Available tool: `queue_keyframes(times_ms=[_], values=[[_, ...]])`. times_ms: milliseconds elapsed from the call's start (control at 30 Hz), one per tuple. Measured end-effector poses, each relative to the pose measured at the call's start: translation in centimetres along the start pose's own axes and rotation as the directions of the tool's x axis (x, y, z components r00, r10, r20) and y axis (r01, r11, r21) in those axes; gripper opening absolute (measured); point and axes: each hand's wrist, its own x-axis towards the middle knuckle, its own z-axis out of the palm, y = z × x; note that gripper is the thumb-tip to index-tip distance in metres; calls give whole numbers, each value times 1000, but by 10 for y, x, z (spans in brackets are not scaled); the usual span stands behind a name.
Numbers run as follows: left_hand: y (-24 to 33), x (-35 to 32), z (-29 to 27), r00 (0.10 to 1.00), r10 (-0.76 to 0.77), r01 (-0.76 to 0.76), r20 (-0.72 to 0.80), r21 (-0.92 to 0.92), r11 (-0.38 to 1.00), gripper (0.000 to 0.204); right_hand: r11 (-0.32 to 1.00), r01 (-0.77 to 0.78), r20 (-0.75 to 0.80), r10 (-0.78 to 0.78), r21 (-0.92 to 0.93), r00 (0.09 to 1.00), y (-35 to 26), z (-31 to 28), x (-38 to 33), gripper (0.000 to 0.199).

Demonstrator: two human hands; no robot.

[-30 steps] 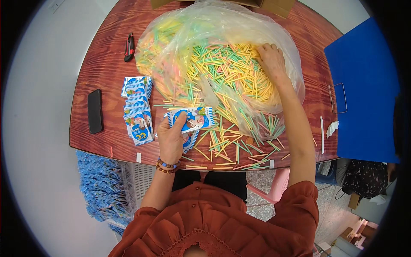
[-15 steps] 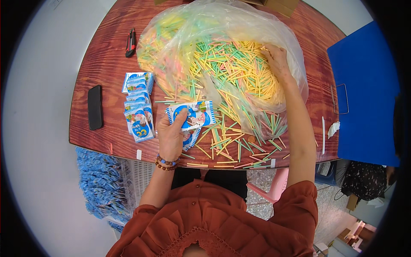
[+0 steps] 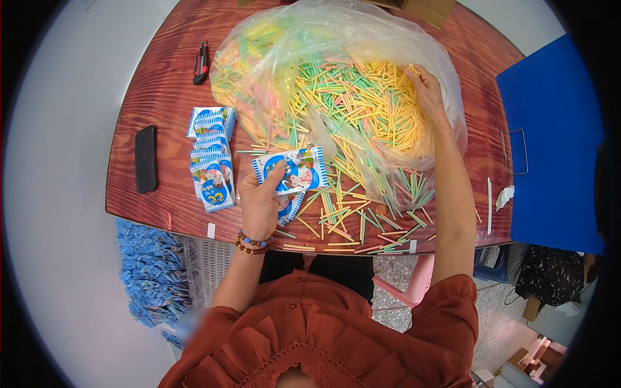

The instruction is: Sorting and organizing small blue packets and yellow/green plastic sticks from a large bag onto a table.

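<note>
My left hand (image 3: 257, 205) is closed on a flat blue-and-white packet (image 3: 304, 173), its thumb pressed across the front. Beneath that, a second similar packet (image 3: 289, 208) partly shows beside the hand. My right hand (image 3: 432, 100) reaches into a large clear plastic bag (image 3: 362, 32) at its right side, fingers pinched around a few thin yellow sticks (image 3: 411, 69). The open bag is full of thin yellow, green and pink sticks (image 3: 369, 103), many of them spilled toward the table's near edge. Left of the bag lies an overlapping row of blue-and-white packets (image 3: 212, 184).
On the wooden table (image 3: 174, 77) lie a red-and-black utility knife (image 3: 201, 63) and a black phone (image 3: 146, 159). A blue panel (image 3: 550, 149) stands at the right, near crumpled white paper (image 3: 504, 196). Below the left edge is a heap of blue packets (image 3: 152, 271). A cardboard box (image 3: 430, 10) sits at the far edge.
My right hand has lifted slightly up and right within the bag, and yellow sticks now show at its fingertips. My left hand still holds the packet, tilted slightly more.
</note>
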Motion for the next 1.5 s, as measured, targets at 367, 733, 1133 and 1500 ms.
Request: queue_keyframes(times_ms=[367, 733, 1133, 1500], values=[[-6, 11, 8, 1000, -4, 9, 24, -204, 979, 14, 493, -20, -81, 183, 870, 980, -108, 34, -76, 20], [-2, 0, 6, 999, 1, 8, 43, -226, 974, 18, 371, 73, -164, 221, 926, 962, -206, 114, -168, 20], [6, -6, 12, 997, -81, 79, -7, -146, 986, 25, 394, 66, -167, 227, 917, 960, -193, 107, -176, 19], [-12, -4, 22, 996, -5, -8, -94, -140, 990, 20, 400, 90, -173, 177, 912, 969, -205, 100, -186, 18]])
